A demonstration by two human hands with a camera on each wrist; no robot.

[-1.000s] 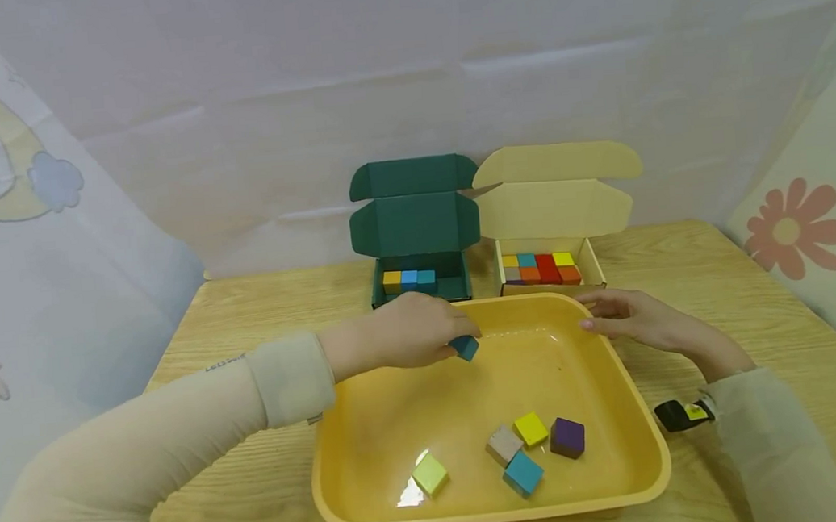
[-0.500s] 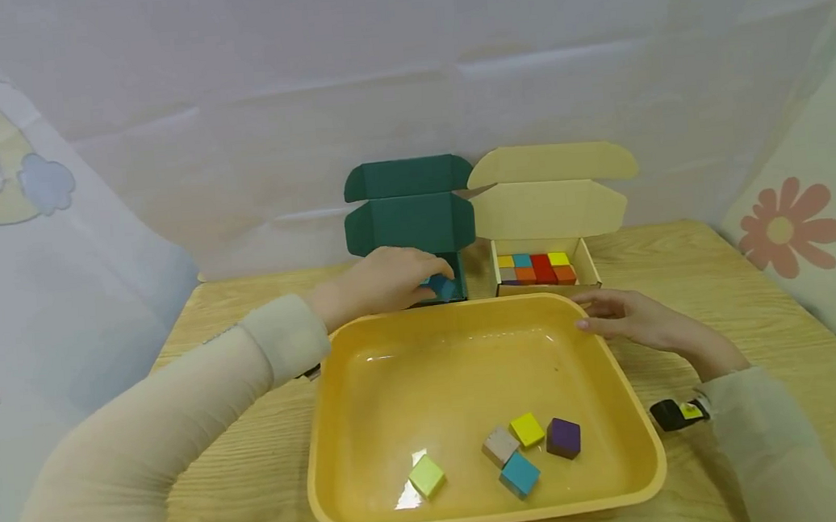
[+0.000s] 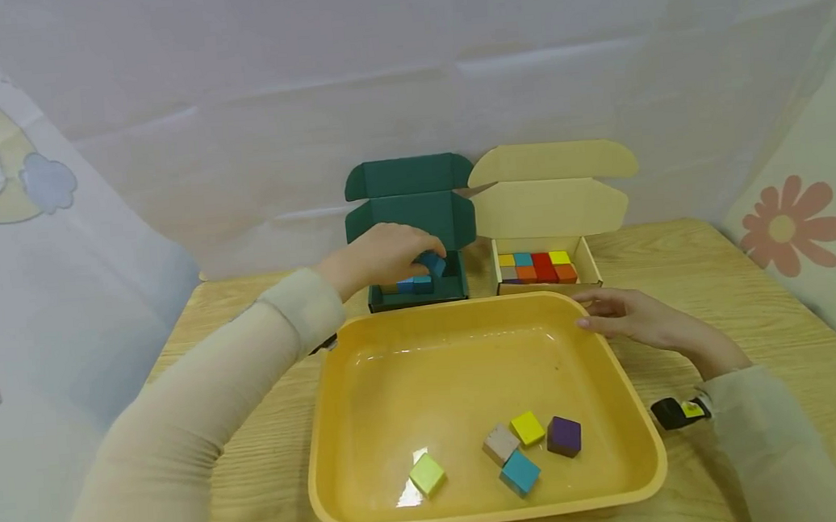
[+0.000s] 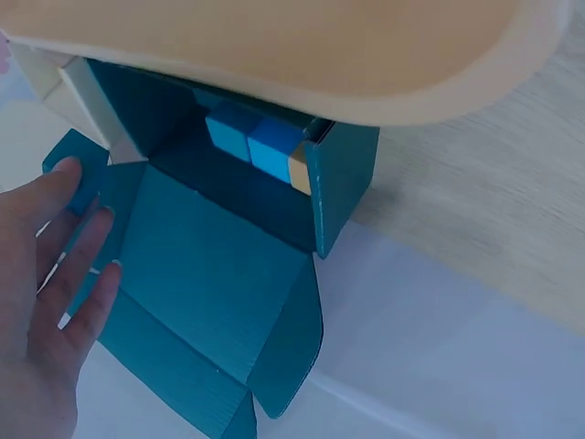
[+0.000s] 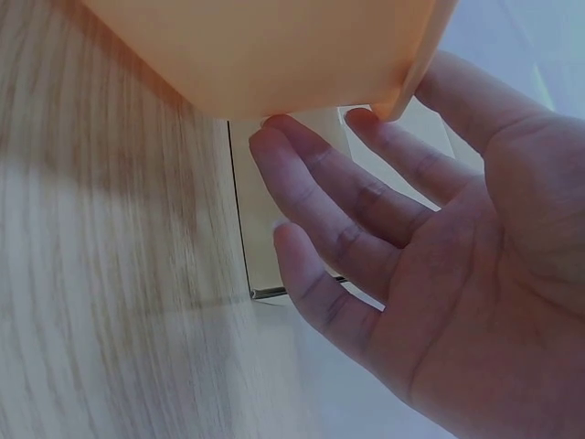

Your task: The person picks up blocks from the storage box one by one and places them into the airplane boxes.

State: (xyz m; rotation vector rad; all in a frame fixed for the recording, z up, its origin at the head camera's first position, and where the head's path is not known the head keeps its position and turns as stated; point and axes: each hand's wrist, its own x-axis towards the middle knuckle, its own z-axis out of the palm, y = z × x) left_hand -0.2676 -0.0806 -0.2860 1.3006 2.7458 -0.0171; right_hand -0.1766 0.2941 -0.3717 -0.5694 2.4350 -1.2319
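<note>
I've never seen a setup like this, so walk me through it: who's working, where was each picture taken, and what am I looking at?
There's no machine here, just a person's bare hands. The wide picture comes from a camera on the head; the two smaller ones come from cameras on the wrists. On the table are a tray with five cubes, plus an open green box and cream box holding more cubes. The left hand pinches a blue cube; the right hand holds the tray's edge.

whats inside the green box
In the green box, a teal cube, a blue cube and an orange cube show in a row; anything beneath them is covered.
</note>
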